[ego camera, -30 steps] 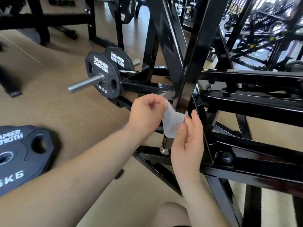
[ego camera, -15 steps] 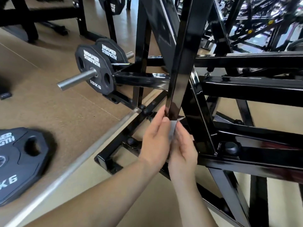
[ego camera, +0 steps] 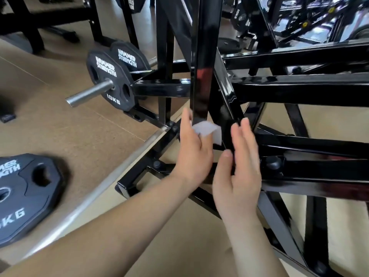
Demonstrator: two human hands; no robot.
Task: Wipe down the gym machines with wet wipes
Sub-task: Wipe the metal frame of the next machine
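Observation:
A glossy black steel gym machine frame [ego camera: 201, 80] fills the middle and right of the head view. My left hand [ego camera: 192, 150] holds a small white wet wipe [ego camera: 207, 130] against the lower end of the frame's slanted upright bar. My right hand [ego camera: 239, 164] is just to the right of it, fingers straight and together, palm facing the wipe, holding nothing and a little apart from the frame.
Two black 10 kg weight plates [ego camera: 108, 80] sit on a steel peg [ego camera: 87, 93] at the machine's left. Another plate [ego camera: 24, 194] lies on the tan floor at lower left. A steel bar [ego camera: 95, 188] runs diagonally across the floor. More black machines stand behind.
My hands were pressed together around the wipe on the bar; now my right hand has come off and moved right, fingers straight, while my left hand keeps the wipe.

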